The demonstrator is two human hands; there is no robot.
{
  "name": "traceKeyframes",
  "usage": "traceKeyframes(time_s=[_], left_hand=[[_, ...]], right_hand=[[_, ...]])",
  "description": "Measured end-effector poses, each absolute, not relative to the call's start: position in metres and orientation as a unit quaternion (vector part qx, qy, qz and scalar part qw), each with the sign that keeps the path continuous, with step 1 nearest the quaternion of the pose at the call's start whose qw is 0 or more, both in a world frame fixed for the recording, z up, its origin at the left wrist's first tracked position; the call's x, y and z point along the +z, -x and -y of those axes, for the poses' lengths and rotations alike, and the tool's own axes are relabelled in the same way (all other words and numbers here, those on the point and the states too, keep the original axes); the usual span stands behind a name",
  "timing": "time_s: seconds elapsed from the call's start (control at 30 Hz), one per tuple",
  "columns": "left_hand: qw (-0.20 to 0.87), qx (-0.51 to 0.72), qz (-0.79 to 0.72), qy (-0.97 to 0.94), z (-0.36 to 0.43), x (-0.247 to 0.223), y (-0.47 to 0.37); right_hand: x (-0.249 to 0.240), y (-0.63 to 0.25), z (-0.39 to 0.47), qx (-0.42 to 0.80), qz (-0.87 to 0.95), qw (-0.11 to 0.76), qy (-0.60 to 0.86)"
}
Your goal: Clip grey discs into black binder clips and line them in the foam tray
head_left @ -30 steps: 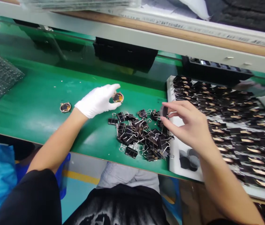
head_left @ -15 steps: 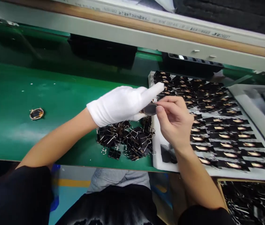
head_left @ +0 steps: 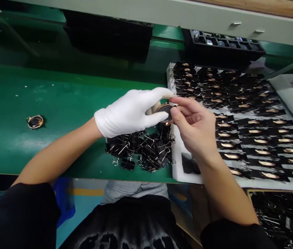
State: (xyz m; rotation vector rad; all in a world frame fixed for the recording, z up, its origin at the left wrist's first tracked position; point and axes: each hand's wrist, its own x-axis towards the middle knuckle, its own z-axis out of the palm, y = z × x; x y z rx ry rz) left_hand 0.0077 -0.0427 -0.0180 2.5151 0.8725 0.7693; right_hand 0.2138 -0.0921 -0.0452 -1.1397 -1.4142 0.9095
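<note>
green worktop (head_left: 65, 100), pale shelf (head_left: 203, 17), yellow-striped floor (head_left: 84, 202)

I read the glove (head_left: 125, 112) as matt cloth and the disc (head_left: 164, 110) as smooth; from here, the clips (head_left: 127, 164) show shiny metal wire, the bench (head_left: 71, 86) is glossy, the tray (head_left: 177, 162) matt and foam-like, the plank (head_left: 286, 8) wood.

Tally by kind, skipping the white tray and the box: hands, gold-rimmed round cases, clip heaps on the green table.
Hands: 2 (white-gloved left hand, bare right hand)
Gold-rimmed cases: 2 (held case, lying case)
Clip heap: 1, clips too overlapped to count
Total: 5
</note>
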Motion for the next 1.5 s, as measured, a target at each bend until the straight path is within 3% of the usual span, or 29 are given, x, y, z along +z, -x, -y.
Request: traceKeyframes(time_s=[0.13, 0.27, 0.33, 0.5, 0.57, 0.73, 0.93, 1.1, 1.23, 1.5], left_hand=[[0.276, 0.286, -0.324, -0.858, 0.042, -0.013, -0.006], [0.324, 0.206, -0.339, -0.859, 0.048, -0.004, -0.007], [0.281, 0.154, -0.333, -0.887, 0.057, -0.005, -0.011], [0.050, 0.079, -0.249, -0.964, 0.083, -0.026, -0.027], [0.023, 0.068, -0.230, -0.971, 0.087, -0.034, -0.031], [0.104, 0.067, -0.224, -0.967, 0.085, -0.038, -0.031], [0.333, 0.166, -0.297, -0.880, 0.068, -0.016, -0.026], [0.319, 0.336, -0.448, -0.764, 0.051, 0.000, -0.018], [0.376, 0.400, -0.436, -0.714, 0.059, 0.002, -0.018], [0.145, 0.263, -0.405, -0.864, 0.058, 0.007, -0.004]], right_hand=[[-0.047, -0.219, 0.090, 0.452, 0.589, 0.505, 0.440], [-0.049, -0.237, 0.084, 0.392, 0.587, 0.548, 0.448], [-0.051, -0.246, 0.081, 0.371, 0.587, 0.550, 0.464], [-0.056, -0.252, 0.078, 0.366, 0.623, 0.510, 0.467], [-0.057, -0.249, 0.079, 0.361, 0.630, 0.508, 0.464], [-0.055, -0.242, 0.081, 0.395, 0.580, 0.536, 0.470], [-0.047, -0.252, 0.077, 0.481, 0.565, 0.501, 0.446], [-0.042, -0.254, 0.080, 0.494, 0.604, 0.463, 0.421], [-0.039, -0.239, 0.089, 0.536, 0.595, 0.454, 0.389], [-0.034, -0.234, 0.096, 0.504, 0.649, 0.428, 0.375]])
